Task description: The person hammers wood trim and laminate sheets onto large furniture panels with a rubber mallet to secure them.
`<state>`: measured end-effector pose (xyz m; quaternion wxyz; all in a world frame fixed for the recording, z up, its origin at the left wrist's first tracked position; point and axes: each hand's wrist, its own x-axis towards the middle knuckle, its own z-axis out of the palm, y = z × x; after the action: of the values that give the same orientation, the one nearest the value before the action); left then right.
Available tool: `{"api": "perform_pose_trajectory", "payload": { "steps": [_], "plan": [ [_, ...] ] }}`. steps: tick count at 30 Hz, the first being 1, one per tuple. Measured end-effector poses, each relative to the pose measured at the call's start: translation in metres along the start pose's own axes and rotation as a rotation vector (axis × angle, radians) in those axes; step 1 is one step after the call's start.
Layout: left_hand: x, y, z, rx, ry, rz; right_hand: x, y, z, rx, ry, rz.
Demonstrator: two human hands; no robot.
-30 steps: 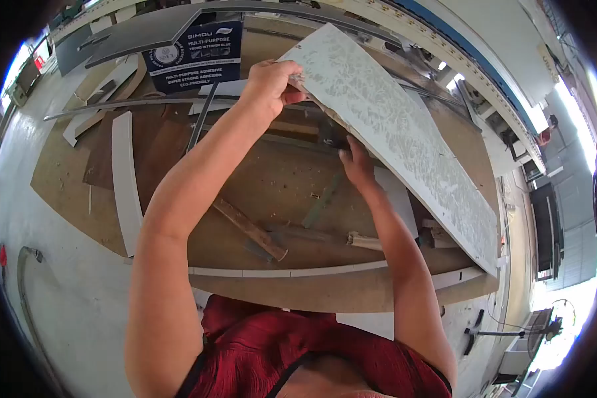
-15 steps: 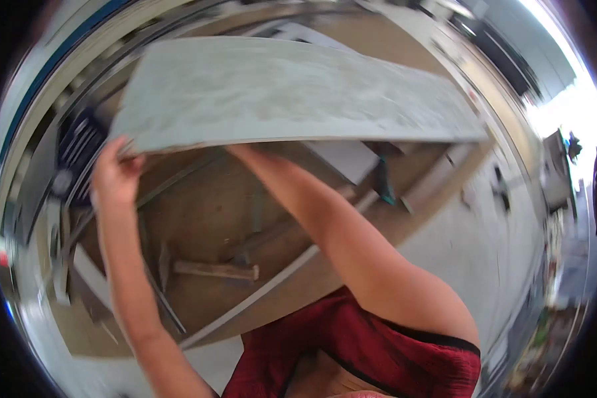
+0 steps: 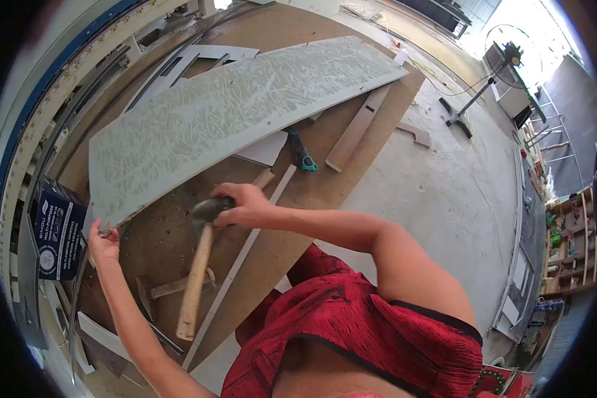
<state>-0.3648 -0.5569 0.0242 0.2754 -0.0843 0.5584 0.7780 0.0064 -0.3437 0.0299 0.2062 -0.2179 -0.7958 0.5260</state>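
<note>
A long pale green-grey panel with streaky marks (image 3: pixel 239 99) lies slanting across the workbench. At its near left corner is my left hand (image 3: pixel 104 245), thumb and fingers closed on the edge. My right hand (image 3: pixel 245 205) is closed around the dark head of a hammer (image 3: pixel 196 282), whose wooden handle points down toward me. Below the panel, a second hammer (image 3: pixel 179 285) with a wooden handle lies on the brown bench top, partly behind the first one. A thin white strip (image 3: pixel 242 262) runs beside it.
A dark blue adhesive box (image 3: pixel 58 229) stands at the left. A teal-handled tool (image 3: pixel 303 154) and a brown board (image 3: pixel 358 129) lie past the panel's near edge. Beyond the brown bench top (image 3: pixel 351 176), a stand fan (image 3: pixel 474 99) stands on the concrete floor (image 3: pixel 444 219).
The panel has come down from a raised position onto the bench and turned. My right hand has left its underside and now holds a hammer. My left hand has moved lower with the corner.
</note>
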Motion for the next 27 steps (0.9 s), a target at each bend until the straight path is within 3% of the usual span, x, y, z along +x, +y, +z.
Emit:
{"api": "perform_pose_trajectory", "payload": {
  "steps": [3, 6, 9, 10, 14, 16, 19, 20, 22, 24, 27],
  "plan": [
    [-0.011, -0.028, 0.001, -0.003, 0.110, -0.093, -0.038, 0.020, -0.036, 0.169, 0.101, 0.048],
    [0.001, -0.060, -0.019, 0.025, 0.015, -0.237, -0.068, 0.034, -0.069, 0.380, 0.213, 0.098],
    [-0.019, -0.061, -0.021, 0.101, -0.088, -0.215, -0.095, 0.033, -0.101, 0.482, 0.358, 0.171],
    [-0.031, -0.058, -0.020, 0.170, -0.031, -0.209, -0.101, 0.031, -0.109, 0.498, 0.400, 0.202],
    [-0.122, -0.049, 0.004, 0.866, -0.096, 0.281, -0.111, 0.040, -0.124, 0.511, 0.540, 0.109],
    [-0.170, -0.059, 0.026, 0.765, -0.177, 0.317, -0.116, 0.033, -0.122, 0.534, 0.539, 0.075],
    [-0.248, -0.096, 0.057, 0.684, -0.551, 0.060, -0.115, 0.038, -0.111, 0.574, 0.481, 0.001],
    [-0.269, -0.111, 0.065, 0.631, -0.627, -0.170, -0.113, 0.038, -0.105, 0.581, 0.445, 0.005],
    [-0.306, -0.134, 0.083, 0.491, -0.797, -0.428, -0.112, 0.036, -0.096, 0.585, 0.388, 0.010],
    [-0.314, -0.176, 0.092, 0.179, -1.028, -0.597, -0.111, 0.030, -0.088, 0.559, 0.356, 0.028],
    [-0.324, -0.204, 0.100, -0.109, -1.103, -0.675, -0.109, 0.027, -0.082, 0.549, 0.302, -0.018]
  ]
}}
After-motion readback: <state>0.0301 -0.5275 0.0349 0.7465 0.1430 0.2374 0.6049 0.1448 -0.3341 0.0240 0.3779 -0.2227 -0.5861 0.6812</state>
